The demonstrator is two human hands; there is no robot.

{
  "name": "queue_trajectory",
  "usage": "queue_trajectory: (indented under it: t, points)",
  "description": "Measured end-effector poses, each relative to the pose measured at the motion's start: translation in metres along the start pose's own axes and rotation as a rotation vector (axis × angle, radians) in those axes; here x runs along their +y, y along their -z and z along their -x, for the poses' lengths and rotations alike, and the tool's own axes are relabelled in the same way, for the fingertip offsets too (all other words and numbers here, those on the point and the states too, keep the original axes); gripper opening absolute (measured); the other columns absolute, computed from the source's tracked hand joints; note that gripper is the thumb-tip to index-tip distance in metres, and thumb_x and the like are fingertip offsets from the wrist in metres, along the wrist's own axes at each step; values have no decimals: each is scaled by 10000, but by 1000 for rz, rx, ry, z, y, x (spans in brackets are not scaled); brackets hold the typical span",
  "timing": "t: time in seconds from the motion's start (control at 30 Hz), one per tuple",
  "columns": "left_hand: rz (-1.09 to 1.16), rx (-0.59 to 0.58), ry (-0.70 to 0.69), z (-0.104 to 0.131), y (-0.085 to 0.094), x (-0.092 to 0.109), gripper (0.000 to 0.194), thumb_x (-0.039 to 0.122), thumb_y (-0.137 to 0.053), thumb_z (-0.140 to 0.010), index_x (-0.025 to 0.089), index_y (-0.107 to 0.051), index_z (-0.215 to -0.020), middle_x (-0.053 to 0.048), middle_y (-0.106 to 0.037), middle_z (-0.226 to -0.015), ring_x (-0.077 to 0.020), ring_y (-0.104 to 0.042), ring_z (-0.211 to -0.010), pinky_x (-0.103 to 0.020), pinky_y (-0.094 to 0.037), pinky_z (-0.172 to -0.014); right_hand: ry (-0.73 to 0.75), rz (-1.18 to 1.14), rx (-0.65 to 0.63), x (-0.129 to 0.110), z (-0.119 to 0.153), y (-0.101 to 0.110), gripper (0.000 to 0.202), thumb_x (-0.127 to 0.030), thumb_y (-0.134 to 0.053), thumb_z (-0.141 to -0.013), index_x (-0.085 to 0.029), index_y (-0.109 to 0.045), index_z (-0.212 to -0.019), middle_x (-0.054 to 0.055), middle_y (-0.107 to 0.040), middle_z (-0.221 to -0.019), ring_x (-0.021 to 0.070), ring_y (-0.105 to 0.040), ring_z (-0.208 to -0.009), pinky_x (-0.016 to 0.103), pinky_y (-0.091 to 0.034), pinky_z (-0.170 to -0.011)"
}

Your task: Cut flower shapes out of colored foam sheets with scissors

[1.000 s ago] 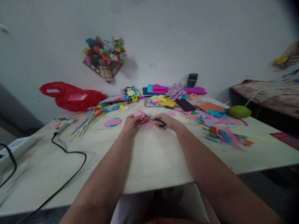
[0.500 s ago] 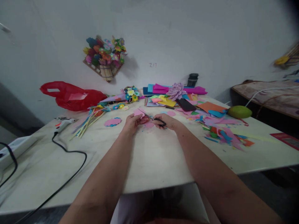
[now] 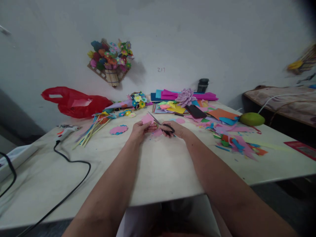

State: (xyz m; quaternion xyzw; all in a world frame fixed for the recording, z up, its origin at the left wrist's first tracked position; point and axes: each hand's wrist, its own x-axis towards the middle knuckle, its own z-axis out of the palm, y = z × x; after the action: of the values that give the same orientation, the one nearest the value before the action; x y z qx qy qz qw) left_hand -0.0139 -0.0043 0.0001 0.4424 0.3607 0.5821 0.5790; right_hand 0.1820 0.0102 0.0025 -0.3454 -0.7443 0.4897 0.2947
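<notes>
Between the fingers of my left hand is a pink paper piece with a scalloped edge. My right hand has its fingers in the black handles of a pair of scissors. The blades are parted and point up and left, close by the pink piece. Below the hands, more pink paper and tiny scraps lie on the table. Left of my left hand rests a scalloped pink disc with a blue edge.
A glue gun with a black cord and a power strip occupy the left. A red plastic bag, paper flowers and coloured sheets line the back. Paper scraps, a phone and a green fruit are rightward.
The scissor blades have opened wider, and the handles have spread in my right hand. The pink piece in my left hand has shifted slightly and shows more of its face.
</notes>
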Motion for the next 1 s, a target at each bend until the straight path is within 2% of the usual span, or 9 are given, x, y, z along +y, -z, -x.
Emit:
queue_trajectory:
  t: [0.33,0.53,0.77,1.0]
  points:
    - [-15,-48,-35,-3,4,-4,270,235,-801,-596,94,-633,-754,-102,-711,-665,-194,-685,-568,-277,-563,-564,5,-5,-7,5,-2,1,380,-517,-554,-849,-160,-523,-722,-8,-582,-545,67,-478,-371,183,-287,-307]
    - [-36,-33,-10,-2,3,-3,261,223,-791,-571,99,-633,-737,-94,-700,-645,-210,-690,-589,-325,-581,-632,-32,-19,26,0,-1,-2,326,-456,-580,-842,-156,-532,-725,-12,-582,-540,66,-492,-385,177,-266,-307]
    - [-11,-29,-19,-3,2,-3,329,269,-833,-548,89,-641,-745,-97,-694,-656,-208,-683,-593,-352,-580,-677,-56,-15,27,-3,0,-5,333,-465,-616,-813,-157,-532,-720,-18,-571,-522,64,-477,-374,172,-259,-306]
    - [-23,-26,-43,-2,2,-3,282,264,-820,-568,94,-665,-732,-105,-706,-691,-207,-684,-610,-352,-577,-687,-12,-5,-4,-2,2,-2,352,-462,-545,-860,-156,-519,-690,-9,-577,-531,60,-464,-363,179,-280,-312]
